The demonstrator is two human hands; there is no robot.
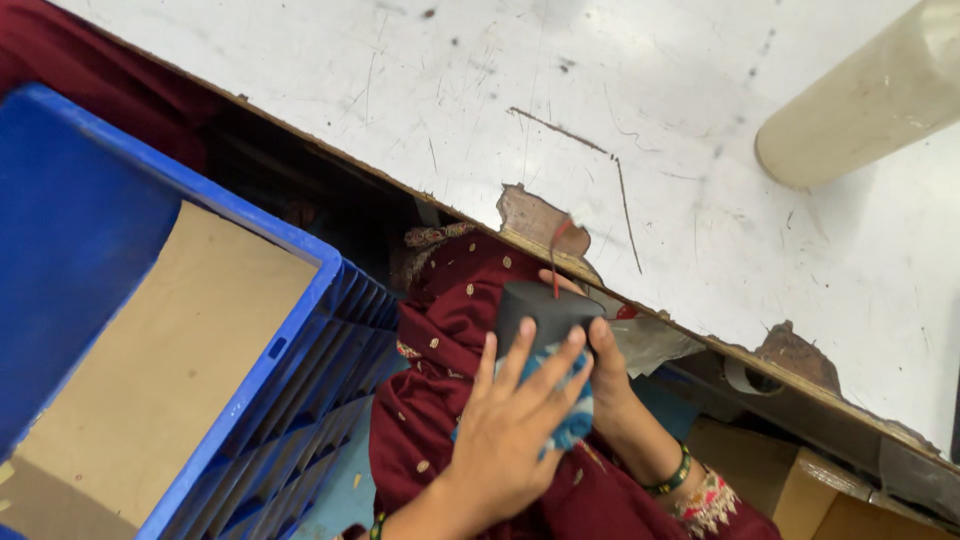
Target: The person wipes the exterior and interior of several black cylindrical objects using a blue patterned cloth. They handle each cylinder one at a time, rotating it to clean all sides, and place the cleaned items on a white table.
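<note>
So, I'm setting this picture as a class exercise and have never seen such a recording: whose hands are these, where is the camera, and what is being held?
There is no machine here. A person works with two bare hands, and the single picture comes from a camera worn on that person's head, looking down over the lap.

The left hand presses a blue cloth against a small dark grey block, from which a thin red wire rises. The right hand supports the block from the other side; its wrist wears a green bangle.

Above lies a scratched white table with a chipped edge, bearing a cream cylinder. To the left stands a blue plastic crate lined with brown cardboard. The maroon fabric is clothing.
</note>
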